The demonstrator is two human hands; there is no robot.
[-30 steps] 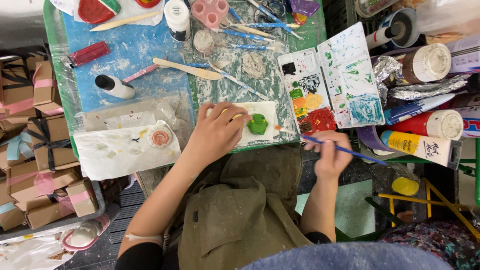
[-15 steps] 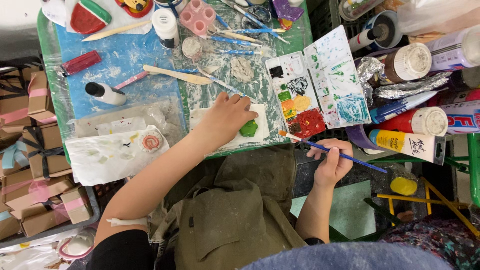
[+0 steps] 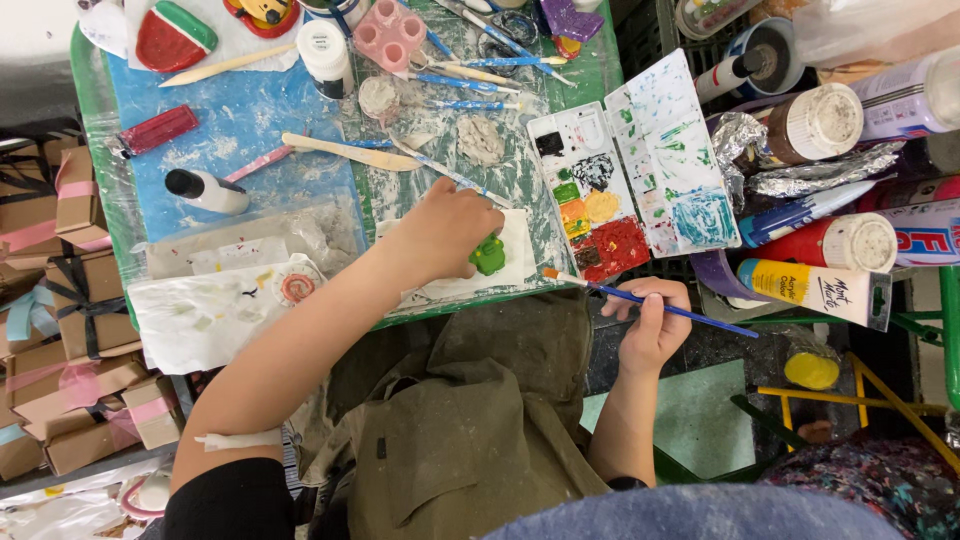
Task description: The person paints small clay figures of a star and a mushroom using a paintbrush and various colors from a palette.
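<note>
My left hand (image 3: pixel 445 232) rests on the table, fingers closed around a small green painted figure (image 3: pixel 488 256) that sits on a white paper sheet (image 3: pixel 517 262). My right hand (image 3: pixel 652 325) is below the table's front edge and holds a thin blue paintbrush (image 3: pixel 650 301), its tip pointing left toward the open paint palette (image 3: pixel 622 180) with red, orange, green and black patches.
Wooden modelling tools (image 3: pixel 350 152), brushes, a pink cup tray (image 3: pixel 391 34), a white bottle (image 3: pixel 326 56) and a lump of clay (image 3: pixel 481 139) crowd the table. Paint tubes and bottles (image 3: pixel 815 285) lie at right. Stacked brown boxes (image 3: pixel 60 330) stand at left. An olive apron (image 3: pixel 450 420) covers my lap.
The view has shifted slightly, so the table sits higher in the frame. My left hand stays on the green figure; my right hand keeps the brush near the palette's lower edge.
</note>
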